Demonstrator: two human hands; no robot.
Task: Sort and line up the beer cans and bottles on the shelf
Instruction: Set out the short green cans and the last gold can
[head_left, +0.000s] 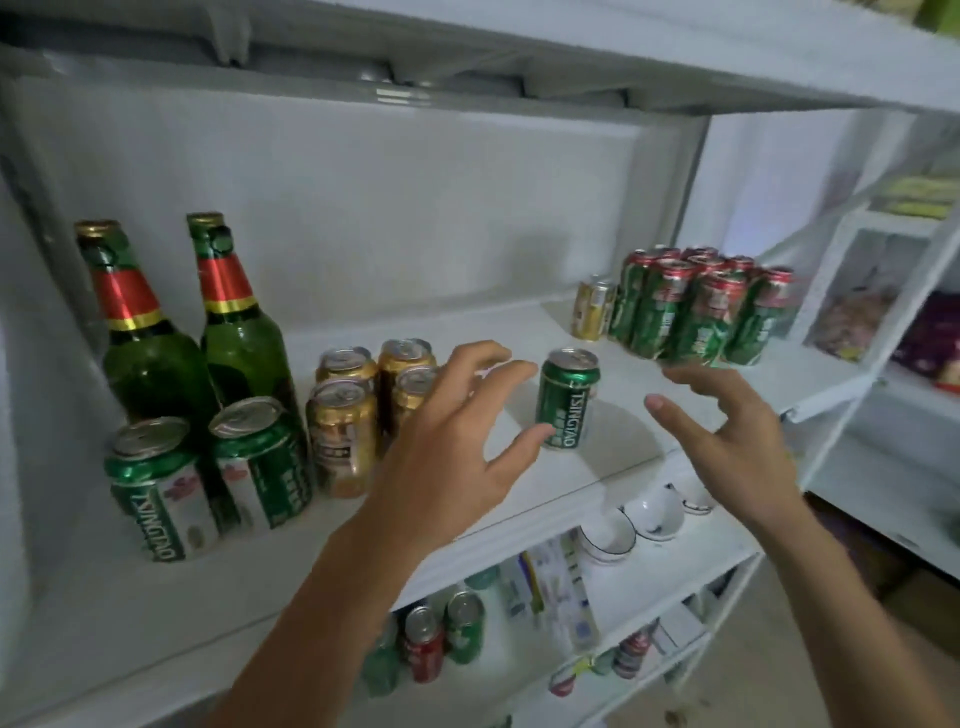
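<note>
A small green aluminium Tsingtao can (568, 399) stands upright on the white shelf (597, 470), between both hands. The left hand (457, 441) has its grip spread apart, thumb tip at the can's base; the right hand (737, 431) is also spread, empty, just beside.

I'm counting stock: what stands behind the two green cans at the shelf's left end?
Two green glass bottles stand directly behind the two green cans, against the back wall. The cans hide the bottles' bases, so anything low between them cannot be seen.
</note>
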